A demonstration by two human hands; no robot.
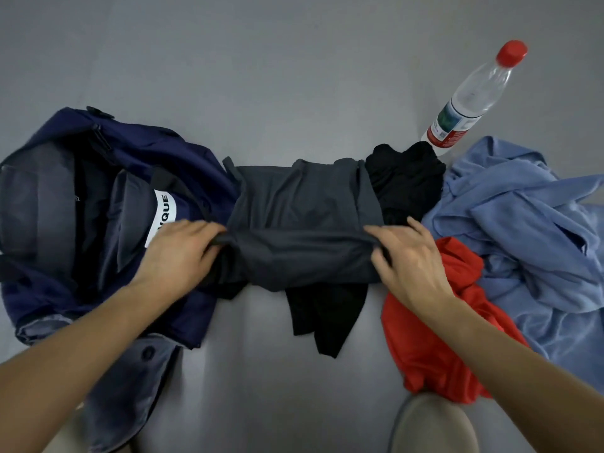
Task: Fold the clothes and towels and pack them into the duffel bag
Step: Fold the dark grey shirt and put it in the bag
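We gripped the half-folded dark grey garment (300, 230) at both ends, the fingers of our left hand (178, 253) and right hand (411, 259) curled into its near fold. It lay on the worktop (294, 76), touching the open navy duffel bag (192, 165) at left.

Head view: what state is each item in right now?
Dark grey garment, partly folded, both ends gripped.
Left hand, pinching its left edge.
Right hand, pinching its right edge.
Duffel bag, open.
Black garment, crumpled.
Red garment, crumpled.
Blue garment, crumpled.
Bottle, capped.
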